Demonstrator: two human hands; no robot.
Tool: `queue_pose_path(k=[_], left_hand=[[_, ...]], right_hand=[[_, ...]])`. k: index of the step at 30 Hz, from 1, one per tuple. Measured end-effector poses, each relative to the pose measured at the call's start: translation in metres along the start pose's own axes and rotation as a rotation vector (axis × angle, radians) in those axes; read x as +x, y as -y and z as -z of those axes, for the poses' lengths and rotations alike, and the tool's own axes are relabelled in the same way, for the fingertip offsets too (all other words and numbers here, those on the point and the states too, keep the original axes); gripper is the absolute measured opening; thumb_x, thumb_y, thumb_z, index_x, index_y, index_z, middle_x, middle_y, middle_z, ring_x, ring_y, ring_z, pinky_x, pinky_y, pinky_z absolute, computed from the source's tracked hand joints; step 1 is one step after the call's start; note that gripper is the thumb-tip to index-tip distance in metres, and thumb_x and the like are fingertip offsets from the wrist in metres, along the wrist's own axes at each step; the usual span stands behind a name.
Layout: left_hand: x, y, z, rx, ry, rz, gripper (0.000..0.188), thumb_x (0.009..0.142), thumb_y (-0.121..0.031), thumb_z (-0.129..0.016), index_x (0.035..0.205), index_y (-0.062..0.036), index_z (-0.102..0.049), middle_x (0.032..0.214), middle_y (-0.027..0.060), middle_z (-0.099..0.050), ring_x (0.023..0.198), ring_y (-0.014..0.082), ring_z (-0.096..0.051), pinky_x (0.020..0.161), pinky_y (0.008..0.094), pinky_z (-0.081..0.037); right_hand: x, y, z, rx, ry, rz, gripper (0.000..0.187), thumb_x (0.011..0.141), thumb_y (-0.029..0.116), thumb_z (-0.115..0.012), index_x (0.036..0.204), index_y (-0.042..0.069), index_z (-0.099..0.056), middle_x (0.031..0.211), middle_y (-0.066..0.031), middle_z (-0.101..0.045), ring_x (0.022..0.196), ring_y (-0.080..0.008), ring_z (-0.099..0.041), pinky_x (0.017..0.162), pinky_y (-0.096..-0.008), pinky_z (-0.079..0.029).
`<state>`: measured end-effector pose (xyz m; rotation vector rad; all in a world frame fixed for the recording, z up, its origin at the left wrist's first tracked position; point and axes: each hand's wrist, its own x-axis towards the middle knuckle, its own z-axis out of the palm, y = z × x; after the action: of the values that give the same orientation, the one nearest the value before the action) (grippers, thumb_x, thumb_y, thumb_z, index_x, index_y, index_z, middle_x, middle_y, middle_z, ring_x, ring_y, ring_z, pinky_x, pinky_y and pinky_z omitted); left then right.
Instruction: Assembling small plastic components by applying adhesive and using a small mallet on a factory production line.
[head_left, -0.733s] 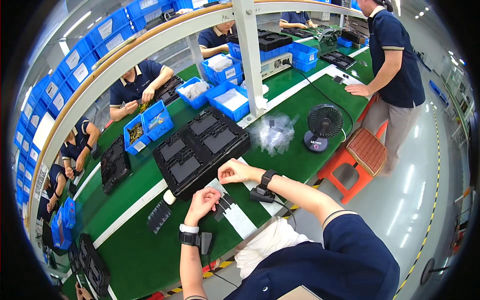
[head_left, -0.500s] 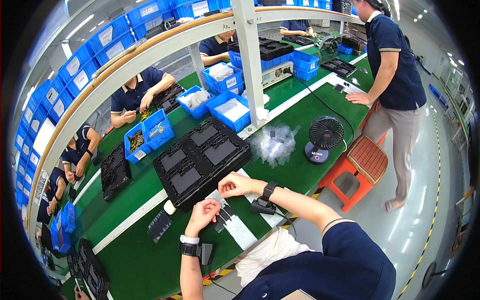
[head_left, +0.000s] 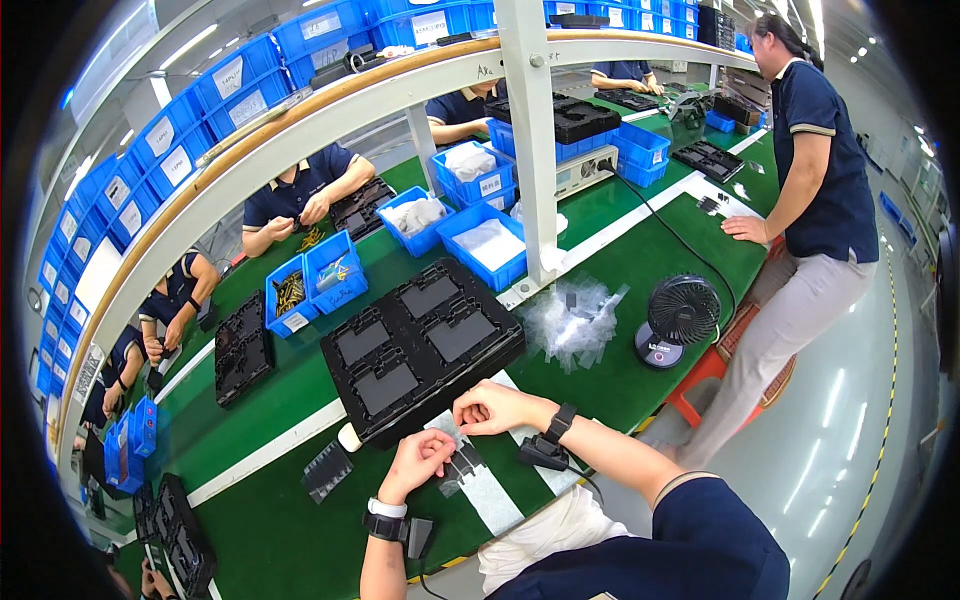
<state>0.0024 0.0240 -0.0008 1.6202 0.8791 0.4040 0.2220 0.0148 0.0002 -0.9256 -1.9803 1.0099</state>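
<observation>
My left hand is closed in a pinch at the upper edge of some thin dark strips. These strips lie on a pale band across the green table. Just to the right and slightly farther off, my right hand has its thumb and fingers pressed together above the band. Whatever either hand pinches is too small or hidden to make out. Right beyond my hands sits a black tray with several recesses holding flat grey rectangular pieces. A dark sheet of strips lies left of my left hand.
A heap of clear film pieces and a black fan stand to the right. Blue bins and a white post rise beyond the tray. A co-worker leans on the table at right; others sit across.
The whole view has shifted, so the scene sits farther right and lower. The co-worker at right has moved a leg in front of the orange stool. My hands keep nearly the same pinched pose.
</observation>
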Motion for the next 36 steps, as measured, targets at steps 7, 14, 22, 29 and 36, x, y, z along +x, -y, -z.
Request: queue_pose_path(k=[7,14,22,29,36], left_hand=[[0.003,-0.003,-0.001,0.005,0.011,-0.005,0.013,0.084,-0.009,-0.061,0.088,0.0024,-0.059,0.065,0.0023,-0.06,0.05,0.0048,-0.053,0.045,0.0188,-0.042],[0.002,-0.002,-0.001,0.008,-0.01,-0.003,0.012,0.084,-0.01,-0.061,0.086,0.0019,-0.06,0.064,0.0014,-0.059,0.05,0.0047,-0.054,0.046,0.0189,-0.042],[0.002,0.002,0.002,-0.018,0.062,-0.051,0.012,0.086,-0.01,-0.059,0.084,0.0015,-0.056,0.066,0.0014,-0.057,0.052,0.0056,-0.054,0.047,0.0191,-0.043],[-0.001,0.001,0.0,0.005,0.033,-0.053,0.011,0.086,-0.011,-0.058,0.086,0.0008,-0.058,0.066,0.0015,-0.059,0.051,0.0053,-0.053,0.047,0.0189,-0.042],[0.002,-0.001,0.0,-0.009,0.046,-0.044,0.009,0.086,-0.007,-0.057,0.088,0.0013,-0.058,0.068,0.002,-0.059,0.051,0.0057,-0.054,0.047,0.0191,-0.043]], right_hand=[[-0.001,-0.001,0.002,-0.051,-0.1,-0.008,0.011,0.073,0.013,-0.065,0.073,0.002,-0.062,0.055,-0.0058,-0.057,0.049,-0.0128,-0.054,0.048,-0.0255,-0.043],[0.001,0.0,0.001,-0.108,-0.092,-0.007,0.01,0.073,0.012,-0.064,0.073,0.002,-0.061,0.056,-0.0061,-0.057,0.048,-0.0131,-0.054,0.048,-0.0256,-0.043],[0.02,0.016,-0.003,-0.038,0.441,-0.048,0.013,0.075,0.016,-0.069,0.075,0.004,-0.062,0.06,-0.0022,-0.059,0.052,-0.009,-0.053,0.05,-0.0235,-0.041],[0.02,-0.003,-0.005,0.14,0.258,-0.139,0.012,0.076,0.016,-0.069,0.08,0.006,-0.064,0.063,0.0019,-0.06,0.059,-0.0039,-0.054,0.051,-0.0193,-0.04],[0.018,0.0,0.0,0.103,0.259,-0.109,0.014,0.076,0.018,-0.069,0.083,0.006,-0.064,0.064,0.0037,-0.059,0.06,-0.0015,-0.053,0.048,-0.0165,-0.039]])
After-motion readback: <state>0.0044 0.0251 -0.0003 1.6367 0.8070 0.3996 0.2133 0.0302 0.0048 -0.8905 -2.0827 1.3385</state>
